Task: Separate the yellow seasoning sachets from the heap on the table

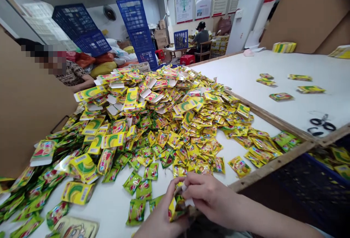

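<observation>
Yellow box (pixel 172 210) in L hand (pixel 161 217), R hand (pixel 206 195) hiding pt.

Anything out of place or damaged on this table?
Small boxes lie jumbled, some with flaps open, and a few green packets sit beside yellow packets at the heap's right edge, apart from the other green ones. No torn packets show.

Both hands (pixel 188 203) hold a small yellow box (pixel 176 207) near scattered packets (pixel 143 190)

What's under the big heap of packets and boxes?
White tabletop shows at the front of the heap and between loose green packets. Beneath the heap's middle, everything is covered; can't tell.
</observation>
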{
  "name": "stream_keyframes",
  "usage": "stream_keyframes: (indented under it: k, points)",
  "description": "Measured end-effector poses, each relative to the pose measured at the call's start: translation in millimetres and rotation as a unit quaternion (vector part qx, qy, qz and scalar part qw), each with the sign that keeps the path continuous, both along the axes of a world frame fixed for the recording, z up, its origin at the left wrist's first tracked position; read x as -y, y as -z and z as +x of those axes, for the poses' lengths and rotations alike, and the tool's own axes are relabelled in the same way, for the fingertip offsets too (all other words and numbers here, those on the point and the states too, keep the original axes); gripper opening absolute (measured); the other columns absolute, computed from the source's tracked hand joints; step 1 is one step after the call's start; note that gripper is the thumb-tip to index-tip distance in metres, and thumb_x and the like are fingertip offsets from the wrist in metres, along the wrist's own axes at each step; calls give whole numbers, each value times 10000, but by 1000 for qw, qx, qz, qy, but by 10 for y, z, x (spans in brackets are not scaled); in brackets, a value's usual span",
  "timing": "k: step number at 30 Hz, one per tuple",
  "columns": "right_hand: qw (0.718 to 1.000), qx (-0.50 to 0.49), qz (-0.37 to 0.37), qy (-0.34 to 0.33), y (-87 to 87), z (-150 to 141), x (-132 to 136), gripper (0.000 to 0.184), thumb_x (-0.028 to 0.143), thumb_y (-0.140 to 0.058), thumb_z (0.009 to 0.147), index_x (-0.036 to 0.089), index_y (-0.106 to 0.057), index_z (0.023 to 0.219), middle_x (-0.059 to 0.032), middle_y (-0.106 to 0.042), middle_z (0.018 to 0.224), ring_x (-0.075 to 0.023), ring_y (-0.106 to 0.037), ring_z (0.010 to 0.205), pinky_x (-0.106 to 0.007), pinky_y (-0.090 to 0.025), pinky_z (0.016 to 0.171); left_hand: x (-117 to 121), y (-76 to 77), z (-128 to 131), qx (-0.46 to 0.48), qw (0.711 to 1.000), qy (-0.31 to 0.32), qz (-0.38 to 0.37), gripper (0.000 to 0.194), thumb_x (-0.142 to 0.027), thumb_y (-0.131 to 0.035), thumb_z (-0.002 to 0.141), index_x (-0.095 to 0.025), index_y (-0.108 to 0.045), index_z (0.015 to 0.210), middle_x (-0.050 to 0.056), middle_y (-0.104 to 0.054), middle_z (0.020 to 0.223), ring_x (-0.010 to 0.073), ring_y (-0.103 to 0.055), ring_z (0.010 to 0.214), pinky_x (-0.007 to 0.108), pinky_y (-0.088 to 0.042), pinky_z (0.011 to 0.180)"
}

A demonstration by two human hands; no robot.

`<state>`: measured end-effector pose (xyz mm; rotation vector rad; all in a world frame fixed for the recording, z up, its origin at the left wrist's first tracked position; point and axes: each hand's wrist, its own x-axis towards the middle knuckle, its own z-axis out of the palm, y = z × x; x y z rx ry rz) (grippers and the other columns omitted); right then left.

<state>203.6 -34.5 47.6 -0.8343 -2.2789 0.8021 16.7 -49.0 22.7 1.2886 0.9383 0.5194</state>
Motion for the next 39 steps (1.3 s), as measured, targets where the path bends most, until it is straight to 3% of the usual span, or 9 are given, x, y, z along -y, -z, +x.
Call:
stream_keyframes:
  k: [9, 15, 19, 24, 26, 28, 30, 34, 39]
  points:
    - [999, 32, 30, -18, 76, 11, 26, 246, 25, -421, 759, 156, -596, 871, -54, -584, 809, -144, -541, 699, -218, -435, 599, 89, 245, -43, 30, 990, 33, -136, 209, -170, -686, 588, -177, -627, 788, -19, -598, 719, 150, -526, 660, 253, -433, 633]
    - [977, -31, -201, -65, -69, 57, 44, 263, 60, -467, 810, 192, -668, 919, -19, -660, 836, -131, -604, 779, -211, -463, 720, 90, 259, 70, 105, 989, -10, -108, 490, -309, -714, 608, -198, -542, 1053, 29, -614, 940, 216, -570, 889, 338, -437, 824]
    - [968, -49, -245, -11, 89, 21, 202, 261, 37, -514, 752, 196, -694, 854, -12, -677, 777, -137, -622, 708, -214, -483, 655, 116, 277, 143, 133, 985, 33, -101, 878, -325, -709, 626, -218, -222, 1349, 92, -551, 1186, 256, -542, 1074, 400, -359, 965]
    - [984, -71, -40, 161, 121, 622, 15, 194, 151, -476, 805, 221, -656, 794, -41, -636, 850, -169, -616, 776, -262, -503, 647, -14, 93, 5, -20, 998, 21, 62, 672, -286, -603, 746, -248, -295, 1343, 73, -369, 1413, 247, -309, 1308, 388, -217, 1082]
    - [937, -11, 132, 325, 21, 1067, -221, 216, 179, -436, 812, 221, -630, 898, -73, -628, 913, -201, -613, 796, -284, -487, 598, -159, 74, -222, -162, 966, -61, 191, 396, -250, -482, 818, -259, -476, 1213, 60, -445, 1354, 243, -331, 1289, 419, -199, 1088]
    - [840, 134, 216, 479, -68, 1382, -437, 290, 206, -418, 822, 202, -574, 1067, -127, -591, 1067, -263, -606, 846, -343, -468, 608, -317, 127, -488, -268, 914, -94, 289, 362, -156, -445, 788, -253, -540, 1123, 67, -518, 1264, 258, -385, 1238, 463, -224, 1070]
    - [797, 199, 254, 510, -77, 1395, -548, 328, 236, -428, 829, 178, -523, 1138, -153, -560, 1140, -300, -587, 917, -369, -466, 641, -445, 225, -701, -333, 885, -76, 318, 486, -85, -446, 710, -257, -508, 1160, 62, -528, 1243, 267, -404, 1217, 499, -251, 1053]
    - [939, 162, 156, 262, 170, 560, -435, 171, 250, -471, 827, 190, -566, 956, -76, -624, 933, -218, -579, 894, -330, -481, 755, -570, 399, -786, -369, 865, -43, 338, 613, -75, -468, 654, -252, -450, 1240, 65, -479, 1306, 272, -356, 1260, 514, -231, 1067]
    - [958, 214, 67, 176, 483, -341, -301, 149, 187, -594, 679, 185, -588, 828, -130, -596, 941, -303, -535, 887, -372, -476, 658, -624, 462, -699, -286, 894, -149, 312, 421, -203, -519, 728, -197, -522, 1149, 105, -584, 1155, 297, -463, 1159, 525, -305, 1012]
